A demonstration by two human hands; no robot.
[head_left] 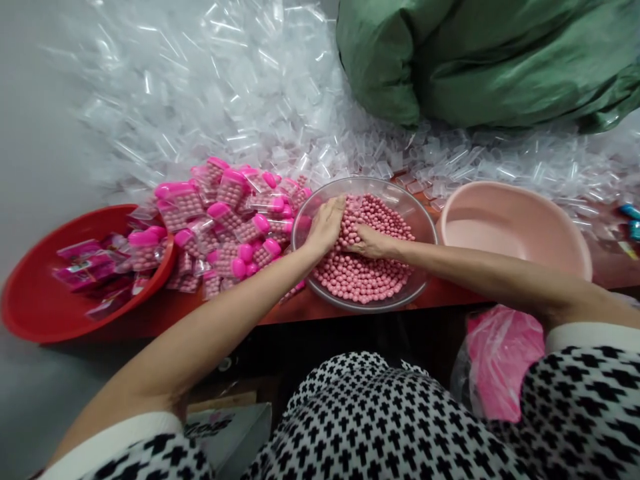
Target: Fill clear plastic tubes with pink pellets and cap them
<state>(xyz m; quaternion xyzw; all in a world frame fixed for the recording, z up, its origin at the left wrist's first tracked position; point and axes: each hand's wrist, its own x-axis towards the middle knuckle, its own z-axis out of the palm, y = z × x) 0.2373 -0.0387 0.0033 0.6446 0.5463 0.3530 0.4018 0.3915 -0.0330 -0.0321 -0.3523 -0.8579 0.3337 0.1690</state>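
Observation:
A clear round bowl (367, 307) holds a heap of small pink balls (370, 283). Inside it, my left hand (327, 223) is curved around a small clear plastic box (353, 205) with pink balls in it; its outline is partly hidden. My right hand (373, 241) reaches in from the other side, thumb showing, its fingers buried among the balls. The two hands almost meet. Just left of the bowl lies a pile of clear boxes filled with pink balls and capped with bright pink lids (227, 213).
A red basin (35, 287) with pink packets and a filled box stands at the left. Right of the bowl is a pale pink basin (515, 227). Many clear empty boxes (210, 87) heap up behind, under a green bag (480, 60). A pink plastic bag (505, 360) hangs below the table edge.

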